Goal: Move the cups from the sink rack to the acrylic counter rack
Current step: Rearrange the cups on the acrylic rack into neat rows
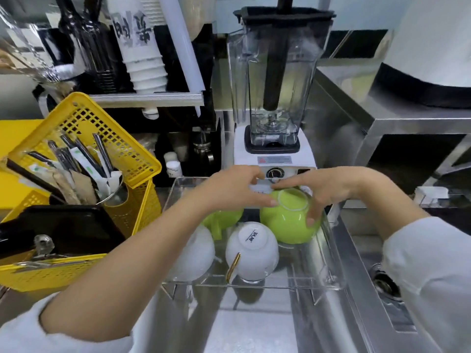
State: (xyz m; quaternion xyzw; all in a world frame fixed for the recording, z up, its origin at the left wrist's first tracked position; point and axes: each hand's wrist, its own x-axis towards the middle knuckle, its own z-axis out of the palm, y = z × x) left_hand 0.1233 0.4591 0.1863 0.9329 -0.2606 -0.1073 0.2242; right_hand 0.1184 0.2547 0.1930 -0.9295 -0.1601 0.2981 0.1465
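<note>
Four upturned cups sit in the clear acrylic rack point(331, 250) on the steel worktop point(254, 327): two white in front, two green behind. Right hand point(328, 189) has fingers clamped on the right green cup point(288, 225); left hand point(234, 189) fingers loosely curled, thumb touching its base. Blender point(275, 98) behind.

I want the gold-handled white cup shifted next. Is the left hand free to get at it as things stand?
Probably yes. The white cup sits upside down at the acrylic rack's front, nothing over it. The left hand is just behind it, fingers only touching the green cup.
</note>
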